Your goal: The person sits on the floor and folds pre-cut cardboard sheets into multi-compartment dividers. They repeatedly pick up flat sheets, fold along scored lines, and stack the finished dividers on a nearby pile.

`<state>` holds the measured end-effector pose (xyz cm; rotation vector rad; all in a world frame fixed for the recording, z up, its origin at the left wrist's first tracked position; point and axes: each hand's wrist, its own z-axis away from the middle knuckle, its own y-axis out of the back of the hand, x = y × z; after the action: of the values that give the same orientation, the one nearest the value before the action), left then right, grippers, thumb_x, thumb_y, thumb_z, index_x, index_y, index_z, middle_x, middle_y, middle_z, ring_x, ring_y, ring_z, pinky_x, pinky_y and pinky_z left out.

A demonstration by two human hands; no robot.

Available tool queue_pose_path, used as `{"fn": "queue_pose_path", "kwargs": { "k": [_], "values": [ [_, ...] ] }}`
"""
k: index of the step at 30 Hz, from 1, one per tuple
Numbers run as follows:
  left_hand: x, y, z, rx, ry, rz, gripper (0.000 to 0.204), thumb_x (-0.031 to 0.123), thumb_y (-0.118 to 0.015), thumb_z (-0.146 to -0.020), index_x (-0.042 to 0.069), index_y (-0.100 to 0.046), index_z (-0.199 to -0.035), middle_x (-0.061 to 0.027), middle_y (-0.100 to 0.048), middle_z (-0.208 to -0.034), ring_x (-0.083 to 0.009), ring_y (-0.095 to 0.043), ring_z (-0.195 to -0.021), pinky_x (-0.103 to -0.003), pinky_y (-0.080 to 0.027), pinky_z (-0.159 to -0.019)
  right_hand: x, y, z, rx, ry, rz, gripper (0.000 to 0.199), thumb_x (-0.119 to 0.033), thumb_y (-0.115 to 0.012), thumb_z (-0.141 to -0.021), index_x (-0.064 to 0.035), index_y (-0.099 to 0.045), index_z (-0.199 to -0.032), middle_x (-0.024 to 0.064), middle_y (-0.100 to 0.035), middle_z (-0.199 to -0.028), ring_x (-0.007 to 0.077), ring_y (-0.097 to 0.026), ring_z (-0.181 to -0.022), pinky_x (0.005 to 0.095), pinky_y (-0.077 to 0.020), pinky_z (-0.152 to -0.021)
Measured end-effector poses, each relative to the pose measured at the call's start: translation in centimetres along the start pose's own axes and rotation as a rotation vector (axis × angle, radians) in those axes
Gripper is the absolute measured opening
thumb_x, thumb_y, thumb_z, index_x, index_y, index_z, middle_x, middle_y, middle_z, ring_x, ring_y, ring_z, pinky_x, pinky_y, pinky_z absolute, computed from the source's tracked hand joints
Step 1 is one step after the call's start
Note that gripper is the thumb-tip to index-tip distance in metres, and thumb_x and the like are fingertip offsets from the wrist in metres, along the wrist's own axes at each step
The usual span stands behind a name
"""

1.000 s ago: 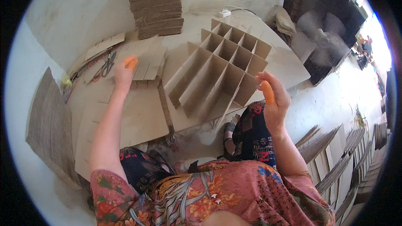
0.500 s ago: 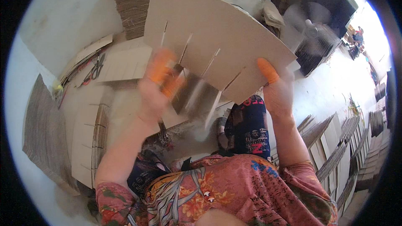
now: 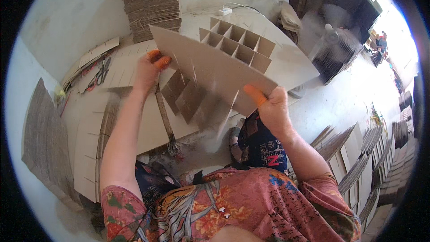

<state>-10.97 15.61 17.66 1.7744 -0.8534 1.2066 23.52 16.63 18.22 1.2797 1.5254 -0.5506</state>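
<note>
The slotted brown cardboard divider sheet (image 3: 215, 69) is held in the air above the table (image 3: 148, 125), in front of the person. Its long axis runs from the upper left to the lower right of the head view, and its broad face is tilted toward the camera. Several shorter cardboard cross strips (image 3: 190, 101) hang from its slots on the lower side, pointing down toward the table.

The left hand (image 3: 148, 69) grips the upper-left end of the sheet; its orange-capped fingers (image 3: 159, 60) are closed over the edge. The right hand (image 3: 273, 107) grips the lower-right edge, with an orange-capped thumb (image 3: 255, 94) pressed on the near face and the remaining fingers hidden behind the sheet.

Behind the sheet, an assembled brown cardboard cell grid (image 3: 239, 42) lies on the table. A tall stack of flat cardboard sheets (image 3: 150, 2) stands at the far left. A pair of scissors (image 3: 102, 69) lies near the table's left edge.
</note>
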Motion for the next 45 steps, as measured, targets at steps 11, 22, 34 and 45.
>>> {"fn": "queue_pose_path", "kwargs": {
  "k": [11,22,34,45],
  "values": [
    [-4.5,-1.0,2.6,-0.032,0.117,0.052,0.031,0.013,-0.064,-0.092,-0.004,-0.06,-0.118,-0.0097,-0.066,-0.108,-0.0159,-0.061,-0.096,-0.029,-0.049,-0.084,6.2,0.1,1.1,-0.163,-0.179,0.151,0.029,-0.009,-0.071,-0.086,-0.0011,-0.065,-0.114,0.0054,-0.07,-0.097,0.0086,-0.061,-0.087,0.0267,-0.0502,-0.074],
    [-0.8,-3.5,7.0,-0.066,-0.136,-0.261,0.047,0.006,-0.062,-0.086,0.008,-0.055,-0.132,-0.0099,-0.067,-0.107,-0.0172,-0.062,-0.086,-0.028,-0.048,-0.079,-0.9,2.3,-1.1,-0.379,0.299,0.641,0.071,-0.006,-0.066,-0.084,-0.0161,-0.035,-0.146,0.0234,-0.064,-0.077,0.0407,-0.063,-0.07,0.0437,-0.0505,-0.066],
    [-0.9,-3.2,7.8,0.036,-0.063,-0.011,0.043,0.019,-0.062,-0.094,-0.002,-0.053,-0.13,-0.012,-0.061,-0.121,-0.0163,-0.058,-0.109,-0.028,-0.043,-0.096,1.3,0.0,-1.3,-0.614,0.234,0.932,0.065,-0.015,-0.062,-0.083,-0.0119,-0.038,-0.144,0.0232,-0.064,-0.077,0.0377,-0.064,-0.068,0.0441,-0.0528,-0.063],
    [-2.8,-8.2,14.0,0.032,-0.083,0.148,0.063,0.027,-0.053,-0.099,0.001,-0.025,-0.149,-0.0089,-0.051,-0.13,-0.0144,-0.049,-0.115,-0.027,-0.036,-0.099,10.6,3.5,-6.6,0.308,0.032,0.399,0.072,-0.037,-0.073,-0.085,0.0021,-0.043,-0.137,0.0246,-0.055,-0.127,0.0261,-0.054,-0.116,0.033,-0.0468,-0.091]
  ]
}}
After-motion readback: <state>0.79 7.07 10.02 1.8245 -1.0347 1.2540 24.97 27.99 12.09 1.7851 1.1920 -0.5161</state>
